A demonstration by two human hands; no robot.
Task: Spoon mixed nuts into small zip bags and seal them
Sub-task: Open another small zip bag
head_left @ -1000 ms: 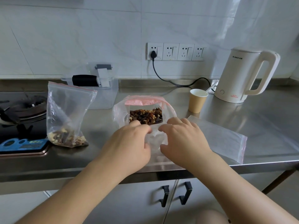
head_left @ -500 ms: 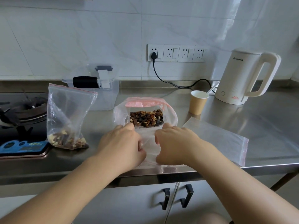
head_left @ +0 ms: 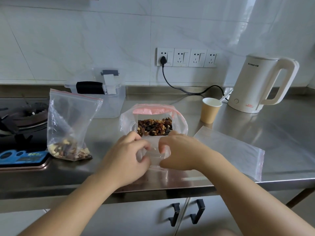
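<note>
A small clear zip bag lies at the front edge of the steel counter. My left hand pinches its left side and my right hand pinches its right side, fingers curled on the plastic. Just behind it stands the big open bag of mixed nuts with a pink zip strip. A filled zip bag with nuts at its bottom stands upright to the left. An empty zip bag lies flat on the right. A paper cup holds a white spoon.
A cream electric kettle stands at the back right, its cord running to the wall sockets. A clear plastic box sits behind the bags. A gas hob fills the left. Cabinet handles hang below the counter.
Both hands have drawn back toward the counter's front edge and spread slightly apart, pulling the small bag open between them. More of the nuts behind shows.
</note>
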